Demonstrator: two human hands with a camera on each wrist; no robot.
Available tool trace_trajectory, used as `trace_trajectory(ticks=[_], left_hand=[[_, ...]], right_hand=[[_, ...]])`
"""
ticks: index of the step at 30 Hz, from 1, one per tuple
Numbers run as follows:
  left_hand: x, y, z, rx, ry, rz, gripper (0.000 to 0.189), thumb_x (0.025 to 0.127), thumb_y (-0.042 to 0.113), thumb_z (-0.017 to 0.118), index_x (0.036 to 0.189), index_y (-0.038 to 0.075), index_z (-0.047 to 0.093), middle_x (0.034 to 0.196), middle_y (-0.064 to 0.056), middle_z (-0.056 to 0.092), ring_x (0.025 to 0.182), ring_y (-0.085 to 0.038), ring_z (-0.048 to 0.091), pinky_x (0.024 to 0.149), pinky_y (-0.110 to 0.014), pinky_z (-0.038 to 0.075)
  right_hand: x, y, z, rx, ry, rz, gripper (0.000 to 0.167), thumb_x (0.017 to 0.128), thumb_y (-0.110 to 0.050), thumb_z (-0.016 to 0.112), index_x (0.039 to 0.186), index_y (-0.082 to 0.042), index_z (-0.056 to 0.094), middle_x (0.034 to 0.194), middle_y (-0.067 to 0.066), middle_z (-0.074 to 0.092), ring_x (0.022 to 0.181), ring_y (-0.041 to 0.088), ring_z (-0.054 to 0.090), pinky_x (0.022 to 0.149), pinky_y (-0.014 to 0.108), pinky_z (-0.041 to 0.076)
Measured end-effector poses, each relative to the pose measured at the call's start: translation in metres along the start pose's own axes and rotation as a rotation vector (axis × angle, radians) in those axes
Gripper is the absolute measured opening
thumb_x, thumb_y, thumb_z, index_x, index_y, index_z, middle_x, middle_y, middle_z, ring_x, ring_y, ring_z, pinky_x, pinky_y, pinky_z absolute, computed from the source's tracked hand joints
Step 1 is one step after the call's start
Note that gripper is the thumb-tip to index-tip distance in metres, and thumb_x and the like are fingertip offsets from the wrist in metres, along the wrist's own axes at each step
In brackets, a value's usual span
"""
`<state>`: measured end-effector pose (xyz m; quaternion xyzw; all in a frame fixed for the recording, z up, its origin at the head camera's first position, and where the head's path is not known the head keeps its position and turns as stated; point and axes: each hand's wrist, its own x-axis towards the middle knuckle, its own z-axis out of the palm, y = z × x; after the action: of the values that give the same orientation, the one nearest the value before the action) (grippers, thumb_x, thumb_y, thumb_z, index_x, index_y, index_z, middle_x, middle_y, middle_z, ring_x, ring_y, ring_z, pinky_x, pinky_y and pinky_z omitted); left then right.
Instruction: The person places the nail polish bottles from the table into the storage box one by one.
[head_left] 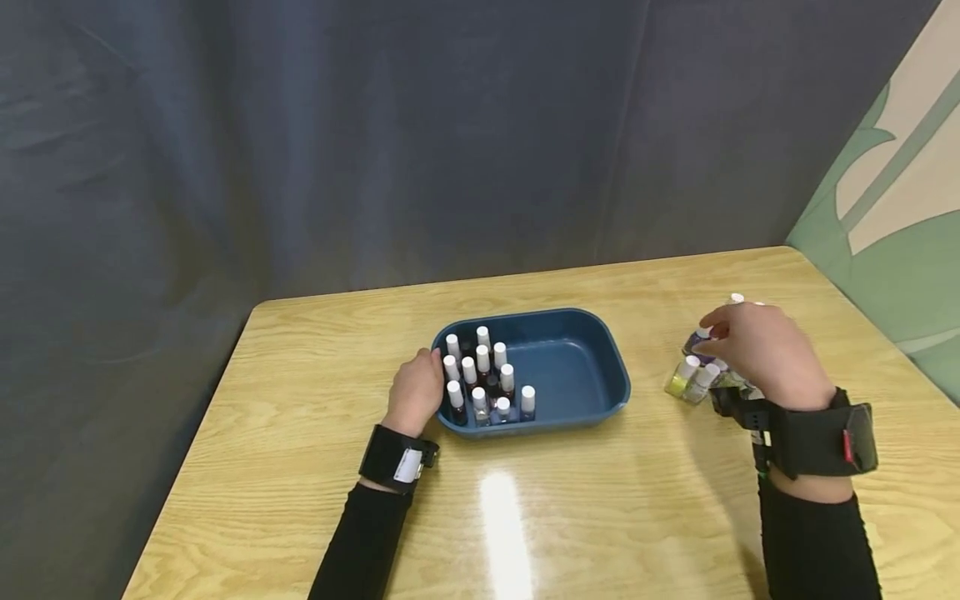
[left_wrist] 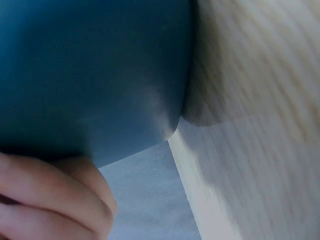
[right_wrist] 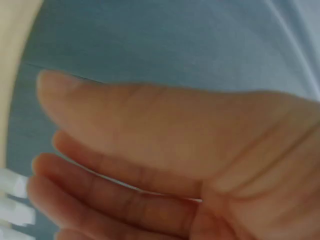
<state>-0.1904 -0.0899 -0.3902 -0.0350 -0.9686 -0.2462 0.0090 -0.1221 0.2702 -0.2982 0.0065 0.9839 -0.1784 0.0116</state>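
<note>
A dark blue plastic tray (head_left: 570,367) stands on the table, with several white-capped nail polish bottles (head_left: 483,360) upright in its left half. My left hand (head_left: 415,392) grips the tray's left rim; in the left wrist view its curled fingers (left_wrist: 60,200) lie against the outer wall. At the right, my right hand (head_left: 765,350) is over a cluster of nail polish bottles. Its thumb and forefinger are parted around the white cap of a purple nail polish bottle (head_left: 697,340). The right wrist view shows a gap between thumb (right_wrist: 125,110) and fingers, with white caps (right_wrist: 15,210) beyond the fingertips.
A yellow-green nail polish bottle (head_left: 681,377) and a clear one (head_left: 702,383) stand at the cluster's front; others are partly hidden behind my right hand. A dark cloth (head_left: 465,150) hangs behind the wooden table (head_left: 315,467). A green patterned surface (head_left: 900,250) borders it on the right.
</note>
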Motion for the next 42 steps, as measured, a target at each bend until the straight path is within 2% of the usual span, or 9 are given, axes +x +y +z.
trace_trajectory(ticks=[5,15,23,32,42], left_hand=[[0.001,-0.002,-0.002,-0.002,0.015,0.000,0.039,0.101,0.024,0.032,0.091,-0.005,0.057,0.076,-0.023,0.063,0.072,-0.036,0.064,0.054,-0.043,0.047],[0.002,-0.005,-0.003,0.002,0.009,-0.013,0.040,0.101,0.024,0.031,0.092,-0.005,0.057,0.078,-0.023,0.063,0.073,-0.036,0.064,0.055,-0.042,0.048],[0.004,-0.004,0.000,-0.002,0.016,-0.002,0.041,0.101,0.024,0.031,0.092,-0.005,0.058,0.077,-0.022,0.063,0.072,-0.036,0.064,0.055,-0.042,0.048],[0.005,-0.003,-0.001,-0.006,0.008,-0.016,0.040,0.101,0.024,0.031,0.094,-0.005,0.058,0.080,-0.023,0.064,0.075,-0.036,0.064,0.055,-0.043,0.048],[0.006,-0.004,0.001,-0.010,0.004,-0.022,0.040,0.101,0.024,0.031,0.094,-0.005,0.058,0.079,-0.023,0.063,0.073,-0.035,0.064,0.054,-0.042,0.048]], right_hand=[[0.007,0.006,0.013,0.021,-0.059,-0.027,0.027,0.076,-0.011,0.071,0.097,0.007,0.065,0.088,0.021,0.066,0.073,0.026,0.061,0.057,0.034,0.047],[0.018,0.011,0.026,0.017,-0.051,-0.020,0.029,0.074,-0.007,0.072,0.098,0.007,0.065,0.092,0.025,0.065,0.079,0.035,0.062,0.062,0.042,0.048],[0.019,0.010,0.027,0.021,-0.077,0.042,0.025,0.073,-0.005,0.072,0.095,0.006,0.067,0.094,0.024,0.066,0.077,0.035,0.062,0.058,0.038,0.047],[0.023,0.012,0.032,0.008,-0.075,0.060,0.026,0.072,-0.002,0.071,0.096,0.007,0.066,0.092,0.025,0.065,0.076,0.035,0.061,0.057,0.038,0.046],[0.023,0.014,0.036,0.000,-0.029,0.035,0.021,0.072,0.001,0.071,0.092,0.007,0.067,0.091,0.025,0.065,0.076,0.037,0.061,0.059,0.041,0.047]])
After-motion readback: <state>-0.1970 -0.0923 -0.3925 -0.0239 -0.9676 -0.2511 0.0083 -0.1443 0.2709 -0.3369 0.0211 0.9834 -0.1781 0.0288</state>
